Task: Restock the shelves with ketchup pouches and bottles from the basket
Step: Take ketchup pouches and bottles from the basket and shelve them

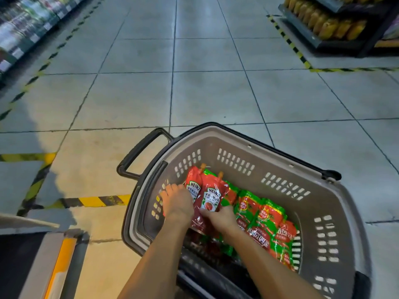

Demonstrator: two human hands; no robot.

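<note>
Grey tiled aisle floor (pixel 194 93); perforated plastic basket (pixel 237 145) holds glossy pouches. Left hand (pixel 178 201) and right hand (pixel 222 216) each curl fingers around red Heinz pouches (pixel 210 196).

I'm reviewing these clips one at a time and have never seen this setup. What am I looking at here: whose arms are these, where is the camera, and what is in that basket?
There is no machine: a person wears one wide-angle camera on the head, looking forward and down, so the two bare arms are their own. A grey shopping basket sits on the tiled floor of a shop aisle. It holds red Heinz ketchup pouches with spouts and green-and-red sauce packets. The left hand grips the left Heinz pouch, and the right hand grips the lower end of the one beside it. Blurred stocked shelves stand at the far right and far left.
</note>
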